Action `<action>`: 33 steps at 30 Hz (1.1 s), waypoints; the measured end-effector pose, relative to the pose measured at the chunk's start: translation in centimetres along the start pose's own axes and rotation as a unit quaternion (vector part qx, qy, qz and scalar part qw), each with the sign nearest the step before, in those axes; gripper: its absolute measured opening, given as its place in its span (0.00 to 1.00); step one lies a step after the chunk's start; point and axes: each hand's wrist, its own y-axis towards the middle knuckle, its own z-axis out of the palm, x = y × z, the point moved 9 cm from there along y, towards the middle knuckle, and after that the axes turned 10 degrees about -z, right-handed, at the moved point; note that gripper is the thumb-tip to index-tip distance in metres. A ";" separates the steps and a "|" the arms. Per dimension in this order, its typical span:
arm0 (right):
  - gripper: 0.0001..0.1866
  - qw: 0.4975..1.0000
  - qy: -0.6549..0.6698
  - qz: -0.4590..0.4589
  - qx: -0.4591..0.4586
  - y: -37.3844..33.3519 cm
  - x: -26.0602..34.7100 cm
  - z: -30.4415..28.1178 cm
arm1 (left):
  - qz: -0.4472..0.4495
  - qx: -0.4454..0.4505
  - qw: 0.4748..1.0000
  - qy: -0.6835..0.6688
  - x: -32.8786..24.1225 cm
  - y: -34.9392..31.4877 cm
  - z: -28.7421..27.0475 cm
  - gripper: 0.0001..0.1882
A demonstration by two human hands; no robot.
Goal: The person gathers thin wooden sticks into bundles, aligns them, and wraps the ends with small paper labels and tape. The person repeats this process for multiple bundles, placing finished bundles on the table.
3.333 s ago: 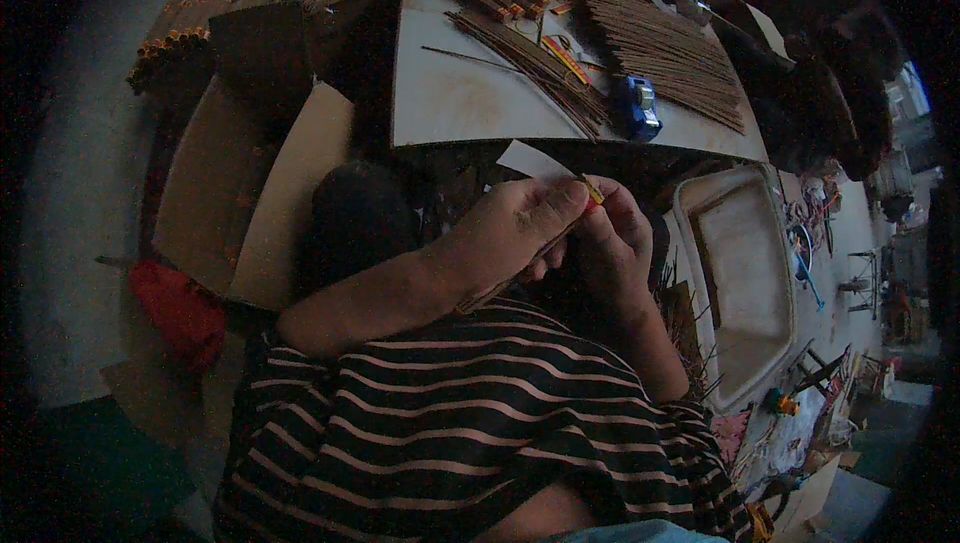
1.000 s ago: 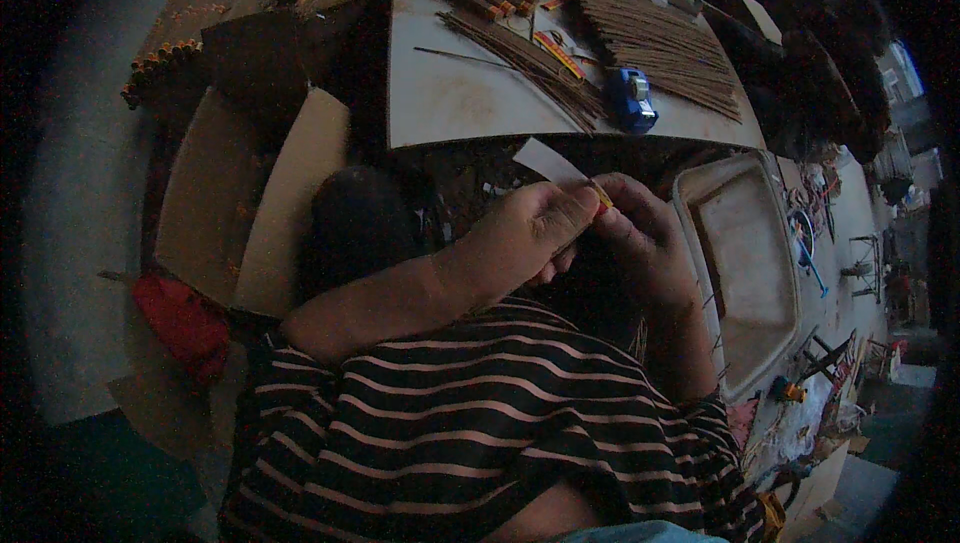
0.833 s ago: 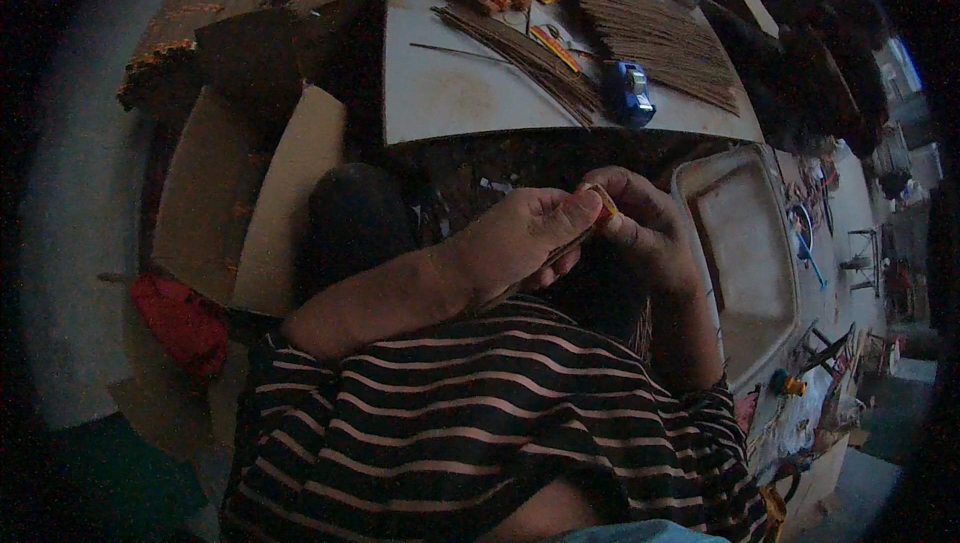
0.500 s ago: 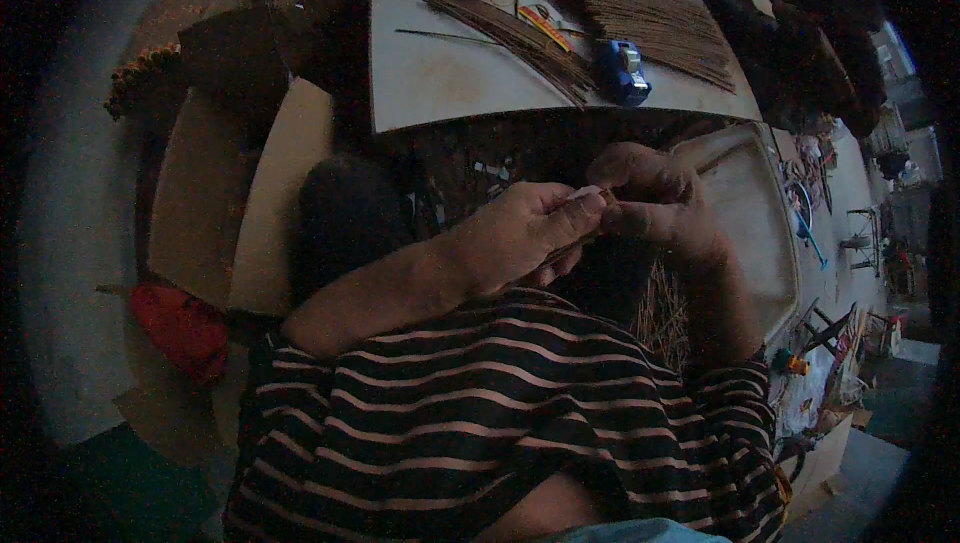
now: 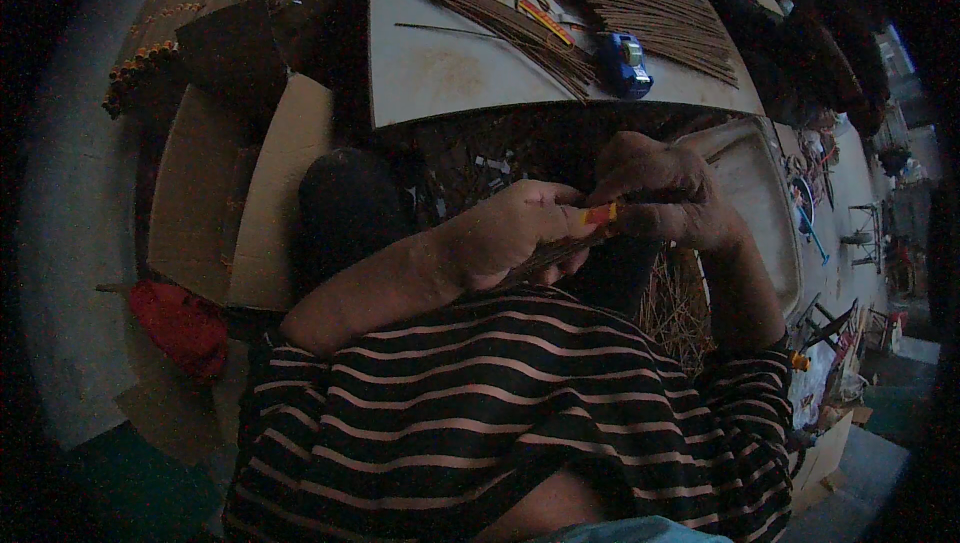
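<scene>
A bundle of thin brown sticks [image 5: 545, 261] is held low in front of my striped shirt. Around its upper end sits a red and yellow paper band [image 5: 600, 214]. My left hand [image 5: 515, 233] is closed round the bundle, with the thumb by the band. At the banded end, the fingers of my right hand [image 5: 660, 193] are bent and pinch the band's edge. Those fingers partly hide the tip of the bundle, and my left hand covers much of its length.
Ahead, a white table [image 5: 450, 83] carries loose brown sticks [image 5: 650, 18], red and yellow labels [image 5: 547, 23] and a blue tape dispenser [image 5: 627, 65]. Open cardboard boxes [image 5: 285, 188] and a red cloth [image 5: 180, 328] lie left. Banded bundles [image 5: 165, 33] are stacked far left. A pale tray [image 5: 765, 193] stands right.
The red and yellow band now shows on the bundle where a whitish piece showed before. My right hand has shifted slightly right, its fingers now against the band. My left hand keeps its hold.
</scene>
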 end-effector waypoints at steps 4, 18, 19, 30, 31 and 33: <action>0.12 0.999 0.011 -0.036 0.011 -0.2 0.5 0.3 | 0.008 0.014 0.998 -0.056 -0.2 0.0 0.0 0.19; 0.03 0.992 0.036 -0.087 0.079 0.3 1.5 0.7 | -0.001 0.008 1.000 0.001 -0.8 -0.1 1.0 0.18; 0.03 0.993 0.042 -0.080 0.078 0.3 1.4 0.6 | -0.005 0.001 1.000 0.010 -0.8 -0.1 0.9 0.18; 0.26 0.952 -0.029 0.211 -0.220 -2.3 -1.0 -0.2 | 0.099 -0.202 0.973 0.056 -3.3 -2.4 -2.4 0.20; 0.22 0.956 -0.037 0.181 -0.229 -1.9 -1.1 0.0 | 0.111 -0.212 0.969 0.063 -3.5 -2.5 -2.4 0.20; 0.15 0.960 -0.054 0.122 -0.245 -1.6 -1.7 0.6 | 0.113 -0.220 0.965 0.084 -3.6 -2.6 -2.4 0.20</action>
